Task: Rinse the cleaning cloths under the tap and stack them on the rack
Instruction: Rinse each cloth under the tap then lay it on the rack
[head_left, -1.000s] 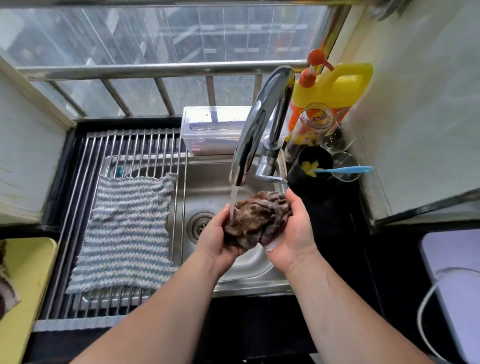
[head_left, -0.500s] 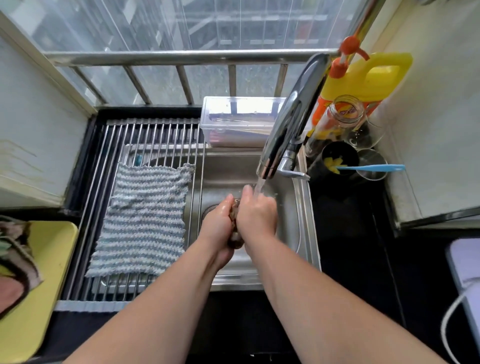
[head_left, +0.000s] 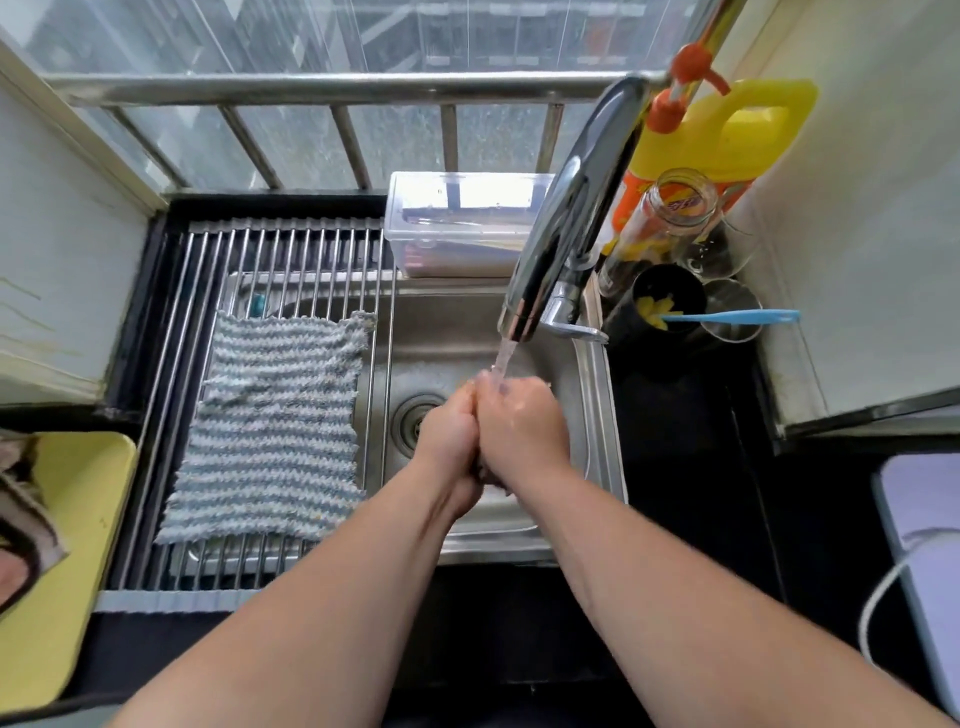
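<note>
Two hands are over one sink. The left hand and the right hand press side by side, with their fingers curled in tight. Together they squeeze one dark cloth.

There is one shiny tap. One thin stream of water falls from it right onto the spot where the two hands meet.

There is one rack of metal bars over the left part of the sink. One striped cloth in blue and white lies flat on it, to the left of the hands and apart from them.

Behind the sink sits one clear box. By the tap stand one yellow bottle, one glass jar and one black cup. One blue handle lies across the cup. The clear glasses next to it are too hard to count.

The dark cloth is almost all hidden inside the hands. Only a small bit peeks out at the bottom, between the wrists. The left hand covers part of the drain.

One yellow tray is at the far left. Some cloths lie on it, but the edge cuts them off, so I cannot count them. A pale thing with a white cord is cut off at the right.
</note>
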